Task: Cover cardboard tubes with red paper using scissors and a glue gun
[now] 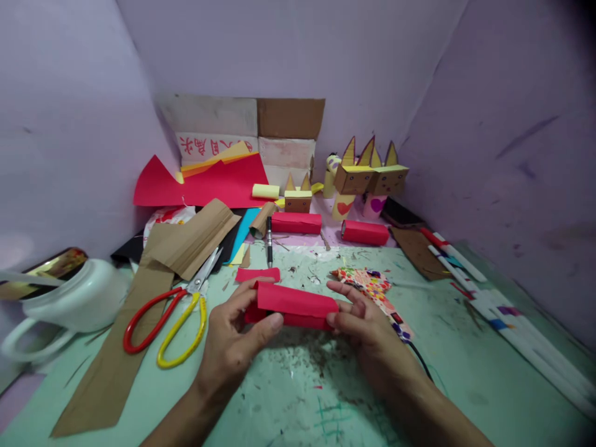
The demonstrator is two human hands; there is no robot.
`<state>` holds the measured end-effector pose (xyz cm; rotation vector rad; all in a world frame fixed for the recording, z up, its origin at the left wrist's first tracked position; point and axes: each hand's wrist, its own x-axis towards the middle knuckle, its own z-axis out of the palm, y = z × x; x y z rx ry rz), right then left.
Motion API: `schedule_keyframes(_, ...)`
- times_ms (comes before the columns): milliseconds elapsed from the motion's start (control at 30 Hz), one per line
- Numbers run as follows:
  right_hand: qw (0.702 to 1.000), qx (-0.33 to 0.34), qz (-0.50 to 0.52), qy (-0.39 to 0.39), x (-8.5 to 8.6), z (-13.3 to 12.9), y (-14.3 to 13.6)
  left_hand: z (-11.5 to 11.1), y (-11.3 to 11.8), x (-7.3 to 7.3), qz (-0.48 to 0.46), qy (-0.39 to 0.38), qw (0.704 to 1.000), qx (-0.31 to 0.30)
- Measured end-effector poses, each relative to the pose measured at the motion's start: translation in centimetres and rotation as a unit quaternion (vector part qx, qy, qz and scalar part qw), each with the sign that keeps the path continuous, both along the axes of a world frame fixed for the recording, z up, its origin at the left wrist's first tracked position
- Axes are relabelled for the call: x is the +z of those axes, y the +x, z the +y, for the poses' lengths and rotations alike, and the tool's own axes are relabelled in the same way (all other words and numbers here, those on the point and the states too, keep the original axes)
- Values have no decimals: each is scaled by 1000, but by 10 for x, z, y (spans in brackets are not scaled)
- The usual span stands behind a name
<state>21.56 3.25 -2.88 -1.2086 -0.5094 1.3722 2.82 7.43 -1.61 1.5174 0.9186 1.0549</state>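
Note:
Both hands hold a piece of red paper (298,304) rolled into a tube above the green table. My left hand (237,335) grips its left end, the thumb on the near side. At the right end, my right hand (365,326) pinches the paper between thumb and fingers, with the index finger raised off it. Just behind the roll lies a small red paper strip (257,275). A glue gun with a floral pattern (372,287) rests beyond my right hand. Scissors with one red and one yellow handle (193,304) lie left of my left hand.
Two red tubes (297,223) (364,233) lie farther back, near a black pen (269,242) and cardboard animal figures (354,180). Cardboard strips (121,335) and a white teapot-like vessel (79,295) are at left. Several marker pens (465,273) line the right side.

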Motion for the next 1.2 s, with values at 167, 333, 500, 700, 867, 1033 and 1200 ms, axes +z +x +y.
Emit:
schedule_keyframes(167,1000,-17,-4,0,1,0,-3,-1,4,5,45,60,997,11)
schedule_keyframes(333,994,55,-96,16,-8,0,-1,-3,4,4,59,92,993,39)
schedule_keyframes(500,885,16,-447,128,-22,-6,5,-6,0,5,90,223,969,64)
schedule_keyframes(700,775,170,-539,283,-5,-5,8,-10,3,8,112,348,930,32)
schedule_keyframes(867,813,310,-419,259,19,12,-1,-11,10,11,93,381,919,-29)
schedule_keyframes(1033,860,331,-303,243,15,15,-6,-8,3,9,84,409,907,-49)
schedule_keyframes(1200,899,259,-283,212,10,16,-3,0,-19,8,39,302,952,20)
